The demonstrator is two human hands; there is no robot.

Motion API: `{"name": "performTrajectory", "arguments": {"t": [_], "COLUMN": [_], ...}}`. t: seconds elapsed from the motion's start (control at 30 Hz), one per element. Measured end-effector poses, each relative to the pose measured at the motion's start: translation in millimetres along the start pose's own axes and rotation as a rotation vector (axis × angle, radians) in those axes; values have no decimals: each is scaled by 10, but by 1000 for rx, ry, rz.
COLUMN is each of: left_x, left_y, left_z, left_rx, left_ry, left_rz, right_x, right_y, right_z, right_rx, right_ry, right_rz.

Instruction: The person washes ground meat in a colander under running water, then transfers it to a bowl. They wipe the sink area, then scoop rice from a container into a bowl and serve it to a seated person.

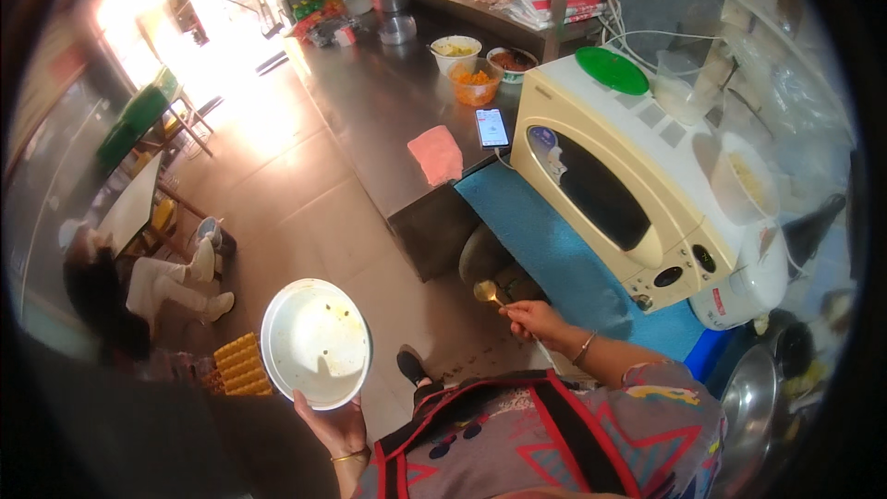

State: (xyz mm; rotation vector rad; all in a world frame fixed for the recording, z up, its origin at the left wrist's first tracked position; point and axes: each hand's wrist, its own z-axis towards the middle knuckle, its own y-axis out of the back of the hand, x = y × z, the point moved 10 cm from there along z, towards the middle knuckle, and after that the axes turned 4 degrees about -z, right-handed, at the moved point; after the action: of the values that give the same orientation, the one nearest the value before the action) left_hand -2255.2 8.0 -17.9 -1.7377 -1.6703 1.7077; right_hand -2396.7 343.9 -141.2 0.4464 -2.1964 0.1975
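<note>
My left hand (336,423) grips a white bowl (315,346) by its lower rim. The bowl is tilted so that its inside faces me, and a few dark specks and a yellowish smear cling to it. In my right hand (537,322) is a metal spoon (487,291), its bowl pointing left. That hand is held just off the blue mat (554,235), in front of a cream microwave oven (589,180). Farther along the steel counter (367,111) lie a folded pink cloth (436,154) and a lit phone (492,128) with a cable plugged in.
Beyond the phone stand a tub of orange food (475,83), a white tub (456,54) and a bowl of dark red food (513,62). A green lid (612,70) rests on the microwave. A person (138,284) sits at left by a table. Yellow egg trays (242,366) are low left.
</note>
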Motion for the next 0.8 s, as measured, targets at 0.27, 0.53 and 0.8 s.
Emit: {"name": "performTrajectory", "arguments": {"t": [0.27,0.53,0.8], "left_x": [-698,-556,-276], "left_y": [-142,-948,-1883], "left_z": [1687,3045,4323], "left_rx": [115,348,408], "left_ry": [32,170,178], "left_rz": [-17,48,197], "right_x": [858,1604,2552], "right_y": [-536,-30,1127], "right_z": [868,1357,1954], "right_rx": [-233,-642,-1197], "right_ry": [139,305,573], "right_rz": [267,372,33]}}
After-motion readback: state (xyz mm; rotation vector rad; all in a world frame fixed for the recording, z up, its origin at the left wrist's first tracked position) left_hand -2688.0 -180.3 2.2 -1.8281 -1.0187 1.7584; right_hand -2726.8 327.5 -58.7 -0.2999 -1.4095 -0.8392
